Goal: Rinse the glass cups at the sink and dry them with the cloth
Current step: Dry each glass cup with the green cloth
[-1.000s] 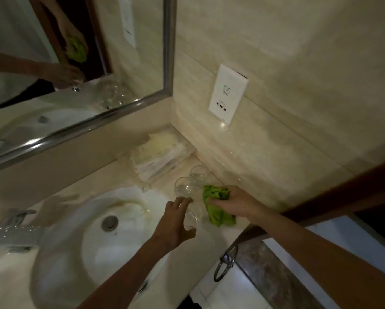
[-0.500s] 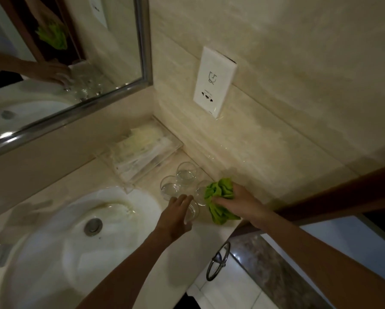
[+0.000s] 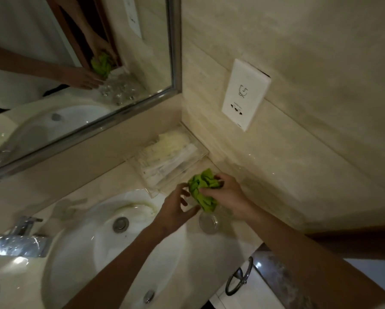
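A crumpled bright green cloth (image 3: 202, 190) is held bunched above the counter (image 3: 229, 237), near the corner by the wall. One clear glass cup (image 3: 208, 223) is seen upright on the counter just below the cloth, right of the white sink (image 3: 80, 253). A second glass seems to be gripped beside the cloth, though it is too blurred to be made out.

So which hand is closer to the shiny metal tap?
Left. The left hand is over the white sink's far rim, nearer the shiny metal tap; the right hand is farther away, gripping the crumpled green cloth.
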`<state>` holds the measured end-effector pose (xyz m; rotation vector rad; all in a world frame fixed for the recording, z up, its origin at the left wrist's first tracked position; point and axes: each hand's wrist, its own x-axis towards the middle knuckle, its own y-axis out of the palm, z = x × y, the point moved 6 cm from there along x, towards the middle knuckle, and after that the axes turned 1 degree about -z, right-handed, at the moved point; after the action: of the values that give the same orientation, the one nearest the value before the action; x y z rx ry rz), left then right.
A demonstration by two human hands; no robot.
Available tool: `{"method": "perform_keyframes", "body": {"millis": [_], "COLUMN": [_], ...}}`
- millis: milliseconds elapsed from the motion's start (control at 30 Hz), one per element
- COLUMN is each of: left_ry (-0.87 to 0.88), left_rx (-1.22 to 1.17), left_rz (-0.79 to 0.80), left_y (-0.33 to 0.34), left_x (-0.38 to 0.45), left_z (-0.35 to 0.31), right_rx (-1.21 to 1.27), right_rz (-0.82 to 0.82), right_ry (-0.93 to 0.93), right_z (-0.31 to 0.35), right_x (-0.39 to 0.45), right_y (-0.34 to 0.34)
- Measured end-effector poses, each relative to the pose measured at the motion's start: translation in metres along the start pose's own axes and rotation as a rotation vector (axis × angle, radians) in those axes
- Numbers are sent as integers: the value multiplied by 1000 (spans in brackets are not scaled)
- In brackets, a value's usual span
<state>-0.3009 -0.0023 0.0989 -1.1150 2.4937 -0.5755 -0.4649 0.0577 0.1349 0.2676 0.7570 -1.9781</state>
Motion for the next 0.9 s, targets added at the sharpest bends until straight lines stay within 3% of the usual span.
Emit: {"method": "perform_keyframes", "body": {"millis": [167,367,467,567,667,767,900], "left_ry": [-179,-309,-293,-300,-379,-302,-63], "left_rx": [-355,-507,-459,-344,-127,54,151], "left_rz": [-71,-211,-253,-231,-186,-116,76], "left_y": [-35,-62,-69,-66,-62,-50,-24], "left_x": [28,66,83,94,86,70,60], "left_z": [11,35,39,51,71,70,50], "right_rx": [69,131,80,-158,-402,-413,-630], "right_rz": [58,57,65,142,19,-16,297], "right_ry": [-35,-19,-46,-119,-192,-294,-287], "right_z": [31,56,69,69,49,25,2], "right_x": [41,85,100,116,123,115,105], "right_y": [36,67,72,70,47,33,30]}}
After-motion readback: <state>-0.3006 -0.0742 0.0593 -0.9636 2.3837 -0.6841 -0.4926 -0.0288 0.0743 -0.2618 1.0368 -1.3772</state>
